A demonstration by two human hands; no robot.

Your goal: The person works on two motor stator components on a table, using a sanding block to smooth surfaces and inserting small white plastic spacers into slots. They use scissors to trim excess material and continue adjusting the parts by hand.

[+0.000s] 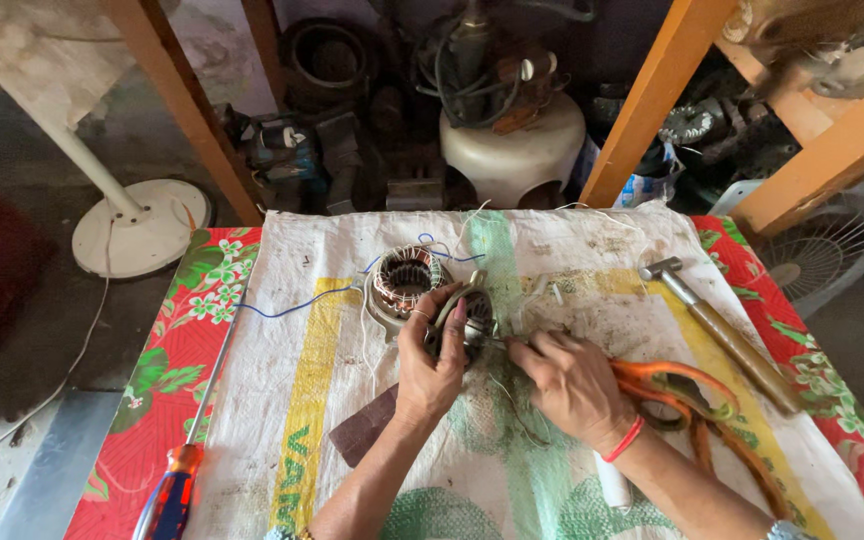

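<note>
Copper windings gleam in the round motor stator point(404, 281) sitting on the white woven sack point(552, 470), just beyond the knuckles. Both forearms come up from the bottom edge and angle inward, so the hands meet near the middle of the sack. The left hand point(430, 362) is turned back-of-hand up, wrist straight, fingers curled tight around a small dark wound coil point(472, 318); one fingertip hooks over its top rim. The right hand point(570, 380), with a red band at the wrist, lies lower and flatter, fingers pinched together at the coil's right edge on something thin; what exactly they pinch is too small to tell. The coil sits between the two hands, just in front of the stator and touching or nearly touching it.

Orange-handled scissors point(674, 392) lie under and beside the right wrist. A hammer point(722, 335) with a wooden handle rests further right, well apart. At the left, a screwdriver point(187, 450) with a red and blue handle lies along the sack's edge on the floral cloth point(167, 380). A blue wire point(297, 305) trails leftward from the stator.
</note>
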